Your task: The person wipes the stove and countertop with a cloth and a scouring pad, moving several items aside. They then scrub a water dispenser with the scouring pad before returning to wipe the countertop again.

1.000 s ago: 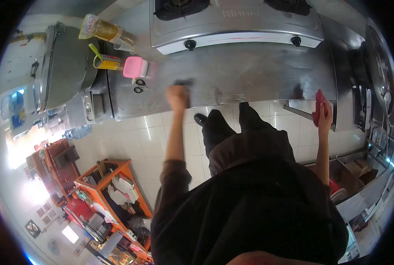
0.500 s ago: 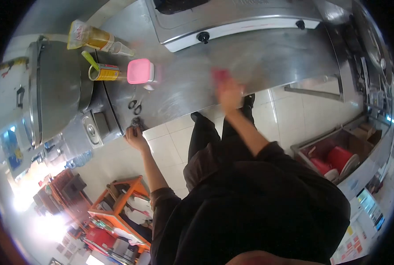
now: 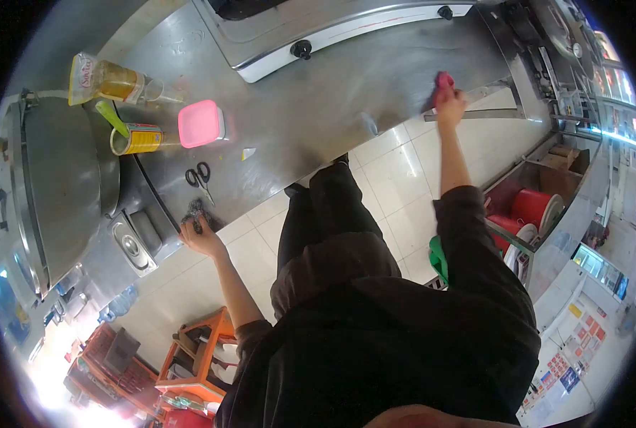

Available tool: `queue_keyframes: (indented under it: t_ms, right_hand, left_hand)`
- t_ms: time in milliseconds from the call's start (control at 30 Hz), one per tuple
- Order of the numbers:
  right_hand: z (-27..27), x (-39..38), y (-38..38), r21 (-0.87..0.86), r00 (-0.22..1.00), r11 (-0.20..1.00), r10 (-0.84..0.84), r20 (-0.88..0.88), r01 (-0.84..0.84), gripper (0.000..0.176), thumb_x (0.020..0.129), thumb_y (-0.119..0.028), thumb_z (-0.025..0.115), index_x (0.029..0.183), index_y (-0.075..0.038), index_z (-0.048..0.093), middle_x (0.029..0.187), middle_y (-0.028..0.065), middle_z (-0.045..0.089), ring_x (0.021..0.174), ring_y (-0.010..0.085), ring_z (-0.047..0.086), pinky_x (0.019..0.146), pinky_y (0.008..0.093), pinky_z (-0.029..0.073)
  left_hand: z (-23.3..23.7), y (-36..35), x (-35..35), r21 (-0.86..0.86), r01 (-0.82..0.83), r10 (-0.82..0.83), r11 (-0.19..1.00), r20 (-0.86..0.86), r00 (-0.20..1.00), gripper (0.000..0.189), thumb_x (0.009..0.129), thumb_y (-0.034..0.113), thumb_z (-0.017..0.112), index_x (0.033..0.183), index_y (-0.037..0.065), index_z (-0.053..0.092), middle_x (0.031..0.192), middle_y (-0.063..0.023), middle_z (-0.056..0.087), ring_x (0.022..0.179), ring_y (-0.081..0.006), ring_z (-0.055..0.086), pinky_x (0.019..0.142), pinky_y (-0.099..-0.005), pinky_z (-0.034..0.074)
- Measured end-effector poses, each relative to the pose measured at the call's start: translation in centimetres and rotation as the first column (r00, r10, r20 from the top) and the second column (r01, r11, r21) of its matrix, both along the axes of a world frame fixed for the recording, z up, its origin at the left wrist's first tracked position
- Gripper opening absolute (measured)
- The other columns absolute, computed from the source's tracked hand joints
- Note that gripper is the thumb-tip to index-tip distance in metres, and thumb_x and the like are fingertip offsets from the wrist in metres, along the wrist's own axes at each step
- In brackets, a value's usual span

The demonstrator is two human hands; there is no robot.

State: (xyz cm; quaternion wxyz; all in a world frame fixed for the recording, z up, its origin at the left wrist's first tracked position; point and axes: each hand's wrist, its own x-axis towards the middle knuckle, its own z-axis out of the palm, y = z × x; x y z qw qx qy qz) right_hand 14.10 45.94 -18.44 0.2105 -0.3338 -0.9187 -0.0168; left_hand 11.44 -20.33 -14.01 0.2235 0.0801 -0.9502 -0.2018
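My right hand is closed on a crumpled pink-red cloth, pressed to the steel counter near its front edge on the right. At the left front edge, my left hand has its fingers wrapped on a grey steel wool scrubber. Black-handled scissors lie just beyond that scrubber. Farther back stands a white tub with a pink lid. Left of it are a yellow-labelled can with a green handle sticking out and an oil pouch lying down.
A stove with black knobs runs along the counter's back. A steel container sits at the left. Below right is an open steel bin with red items; an orange rack stands at lower left.
My right hand has moved right along the counter with the cloth. My left hand stays on the scrubber. The view has shifted, and the scissors have turned, their handles now pointing away from me.
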Motion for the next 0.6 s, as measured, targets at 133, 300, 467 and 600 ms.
queue_keyframes:
  t_ms: [133, 300, 467, 600]
  right_hand:
    - [-4.1, -3.8, -18.9, 0.046, 0.988, 0.99, 0.136, -0.072, -0.133, 0.043, 0.086, -0.027, 0.056, 0.124, -0.007, 0.055, 0.103, 0.0135, 0.063, 0.08, 0.0318, 0.059, 0.068, 0.0455, 0.048]
    - [3.7, -3.2, -32.6, -0.256, 0.62, 0.576, 0.771, -0.146, -0.776, 0.028, 0.079, -0.023, 0.067, 0.105, -0.013, 0.065, 0.096, 0.0087, 0.064, 0.085, 0.0294, 0.059, 0.076, 0.0433, 0.047]
    - [-2.2, -3.4, -7.5, -0.628, 0.924, 0.776, 0.28, 0.262, -0.056, 0.022, 0.092, -0.023, 0.049, 0.098, -0.014, 0.067, 0.091, 0.0074, 0.065, 0.076, 0.025, 0.061, 0.064, 0.0333, 0.047]
    - [1.3, -2.9, -4.7, 0.071, 0.994, 0.992, 0.106, -0.037, -0.103, 0.018, 0.084, -0.019, 0.059, 0.095, -0.006, 0.065, 0.093, 0.013, 0.061, 0.088, 0.0316, 0.057, 0.073, 0.0439, 0.045]
  left_hand:
    - [-1.4, -1.0, 0.0, 0.068, -0.064, 0.063, 0.996, 0.011, 0.998, 0.021, 0.076, 0.016, 0.072, 0.081, -0.001, 0.061, 0.086, -0.011, 0.059, 0.085, -0.0322, 0.049, 0.073, -0.0448, 0.04]
    - [-0.1, -0.4, -0.2, 0.043, -0.027, 0.027, 0.999, 0.0, 1.0, 0.02, 0.076, 0.015, 0.072, 0.081, -0.001, 0.061, 0.084, -0.011, 0.059, 0.084, -0.0328, 0.049, 0.075, -0.0466, 0.039]
    - [0.1, -0.4, 0.1, 0.044, -0.024, 0.023, 0.999, 0.018, 1.0, 0.022, 0.077, 0.017, 0.072, 0.081, -0.001, 0.061, 0.084, -0.0121, 0.058, 0.084, -0.0341, 0.05, 0.077, -0.0475, 0.04]
    - [-0.5, -0.6, 0.4, 0.042, -0.039, 0.04, 0.998, -0.008, 0.999, 0.027, 0.079, 0.025, 0.072, 0.083, 0.0, 0.064, 0.085, -0.0119, 0.061, 0.084, -0.032, 0.052, 0.073, -0.0439, 0.042]
